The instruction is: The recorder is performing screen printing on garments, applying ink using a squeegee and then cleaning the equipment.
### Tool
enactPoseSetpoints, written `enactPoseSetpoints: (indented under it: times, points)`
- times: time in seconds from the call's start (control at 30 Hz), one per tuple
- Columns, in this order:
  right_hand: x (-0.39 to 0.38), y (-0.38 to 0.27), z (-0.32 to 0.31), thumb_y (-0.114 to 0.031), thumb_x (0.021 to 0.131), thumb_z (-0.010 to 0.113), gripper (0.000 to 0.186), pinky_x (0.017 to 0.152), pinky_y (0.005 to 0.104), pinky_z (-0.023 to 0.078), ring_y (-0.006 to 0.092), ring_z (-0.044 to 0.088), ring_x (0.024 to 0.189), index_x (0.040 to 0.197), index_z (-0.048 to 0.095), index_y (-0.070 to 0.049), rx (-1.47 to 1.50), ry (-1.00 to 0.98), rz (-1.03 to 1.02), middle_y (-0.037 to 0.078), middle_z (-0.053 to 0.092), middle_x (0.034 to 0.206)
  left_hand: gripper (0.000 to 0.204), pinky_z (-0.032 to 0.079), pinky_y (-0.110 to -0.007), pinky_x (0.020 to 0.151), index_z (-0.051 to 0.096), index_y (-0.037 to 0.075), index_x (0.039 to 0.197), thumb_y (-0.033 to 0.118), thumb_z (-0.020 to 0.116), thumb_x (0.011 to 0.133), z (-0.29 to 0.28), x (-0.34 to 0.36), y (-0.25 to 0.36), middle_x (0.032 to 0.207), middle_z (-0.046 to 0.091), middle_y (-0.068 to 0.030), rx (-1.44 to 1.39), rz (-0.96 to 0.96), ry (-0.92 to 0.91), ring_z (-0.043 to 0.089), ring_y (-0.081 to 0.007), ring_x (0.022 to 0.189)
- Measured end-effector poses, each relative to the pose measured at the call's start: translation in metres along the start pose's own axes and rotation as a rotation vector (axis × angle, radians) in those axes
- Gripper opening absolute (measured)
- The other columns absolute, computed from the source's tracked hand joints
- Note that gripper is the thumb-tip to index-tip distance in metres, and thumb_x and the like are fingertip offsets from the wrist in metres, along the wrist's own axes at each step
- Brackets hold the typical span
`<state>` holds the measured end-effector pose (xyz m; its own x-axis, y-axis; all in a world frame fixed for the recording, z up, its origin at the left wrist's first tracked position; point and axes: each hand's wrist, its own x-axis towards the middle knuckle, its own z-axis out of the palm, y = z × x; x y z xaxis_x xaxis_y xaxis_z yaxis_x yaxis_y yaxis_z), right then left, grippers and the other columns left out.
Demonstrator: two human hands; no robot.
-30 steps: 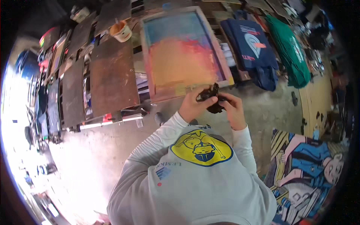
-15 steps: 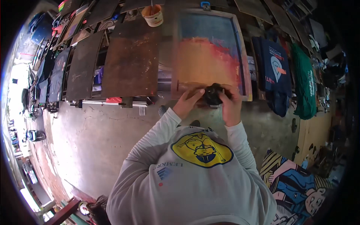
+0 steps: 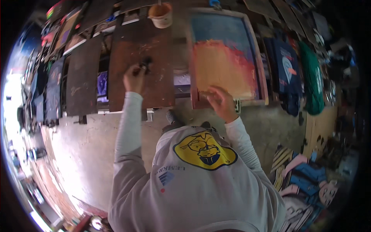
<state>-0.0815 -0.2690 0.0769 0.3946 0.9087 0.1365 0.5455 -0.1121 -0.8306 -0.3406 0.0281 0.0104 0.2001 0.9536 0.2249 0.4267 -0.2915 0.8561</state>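
My left hand is closed on a small black object, held over a brown board. Motion blur hides what kind of object it is. To the right lies a wooden-framed screen, its mesh blue-grey at the far part and orange with a red border nearer me. My right hand is at the near edge of that frame, fingers apart and holding nothing that I can see.
A whitish bucket with a handle sticking out stands beyond the brown board. Another dark board lies farther left. Right of the screen hang a navy printed shirt and a green one. A painted cartoon figure is at lower right.
Both hands were together on a black object at the screen's near edge. My left hand has moved left and away over the brown board with it; my right hand has let go and opened.
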Motion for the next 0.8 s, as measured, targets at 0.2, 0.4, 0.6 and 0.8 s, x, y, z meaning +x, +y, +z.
enactPoseSetpoints:
  times: [0.2, 0.4, 0.6, 0.8]
  points:
    - [-0.028, 0.025, -0.032, -0.01, 0.086, 0.071, 0.035, 0.075, 0.0307, 0.054, 0.0221, 0.068, 0.088, 0.119, 0.064, -0.004, -0.137, 0.233, 0.194, 0.013, 0.068, 0.104, 0.021, 0.048, -0.043, 0.096, 0.073, 0.008, 0.095, 0.021, 0.075, 0.079, 0.031, 0.038, 0.004, 0.105, 0.071, -0.0135, 0.377, 0.518, -0.026, 0.064, -0.0354, 0.103]
    - [-0.071, 0.036, -0.022, -0.011, 0.07, 0.081, 0.051, 0.09, 0.041, 0.05, 0.0329, 0.06, 0.104, 0.118, 0.064, -0.008, -0.433, 0.219, 0.187, 0.013, 0.065, 0.115, 0.024, 0.054, -0.035, 0.084, 0.069, 0.007, 0.094, 0.018, 0.078, 0.075, 0.101, -0.082, 0.076, 0.099, 0.07, -0.0109, -0.053, 0.342, -0.91, 0.068, -0.0288, 0.091]
    - [-0.067, 0.049, -0.007, -0.013, 0.063, 0.084, 0.056, 0.099, 0.0434, 0.045, 0.0364, 0.053, 0.114, 0.116, 0.066, -0.012, -0.526, 0.232, 0.283, 0.011, 0.062, 0.123, 0.056, 0.045, -0.04, 0.099, 0.062, 0.009, 0.12, 0.031, 0.08, 0.072, 0.132, -0.121, 0.088, 0.116, 0.06, -0.0102, -0.042, 0.744, -1.106, 0.056, -0.0304, 0.113]
    - [-0.046, 0.067, -0.024, -0.022, 0.067, 0.083, 0.049, 0.097, 0.0443, 0.045, 0.036, 0.055, 0.109, 0.112, 0.067, -0.011, -0.631, 0.053, 0.191, 0.01, 0.067, 0.112, 0.054, 0.045, -0.042, 0.102, 0.061, 0.007, 0.124, 0.028, 0.076, 0.077, 0.141, -0.114, 0.073, 0.126, 0.058, -0.0112, 0.032, 0.833, -1.102, 0.053, -0.0316, 0.12]
